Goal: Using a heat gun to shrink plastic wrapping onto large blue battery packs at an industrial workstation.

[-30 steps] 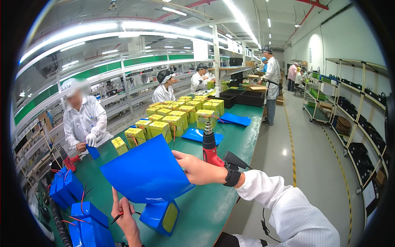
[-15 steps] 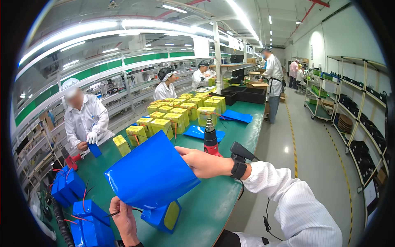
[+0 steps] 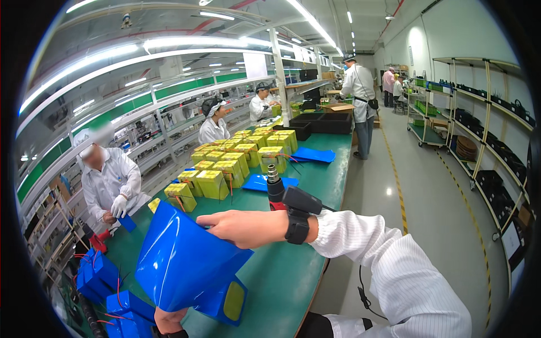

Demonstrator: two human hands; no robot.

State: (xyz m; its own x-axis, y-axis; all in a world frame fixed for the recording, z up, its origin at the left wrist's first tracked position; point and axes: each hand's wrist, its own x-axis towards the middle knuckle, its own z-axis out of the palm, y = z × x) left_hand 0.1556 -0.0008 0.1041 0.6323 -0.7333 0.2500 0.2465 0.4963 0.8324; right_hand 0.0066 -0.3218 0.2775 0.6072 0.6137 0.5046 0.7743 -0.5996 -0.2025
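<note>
A glossy blue plastic sleeve [image 3: 186, 259], wide and bent, hangs in front of me over the green table. My right hand [image 3: 242, 227] pinches its upper right edge, thumb and fingers closed on the film. From below, my left hand [image 3: 169, 320] reaches into or behind the sleeve's lower end; its fingers are hidden there. Beneath the sleeve lies a blue-wrapped battery pack [image 3: 228, 301], its yellowish end facing right. A red heat gun [image 3: 275, 188] with a metal nozzle stands upright just beyond my right wrist, partly covered by it.
Rows of yellow battery packs [image 3: 228, 169] with wires fill the far table [image 3: 324, 180]. Flat blue sleeves [image 3: 313, 155] lie beside them. Several blue packs [image 3: 98, 273] sit at the left. Across the table a person [image 3: 110, 180] handles a small blue piece. Shelving [image 3: 484, 141] lines the right.
My left hand has moved from the sleeve's lower edge to inside or behind it. The sleeve has tilted and creased, and my right hand has shifted left with it.
</note>
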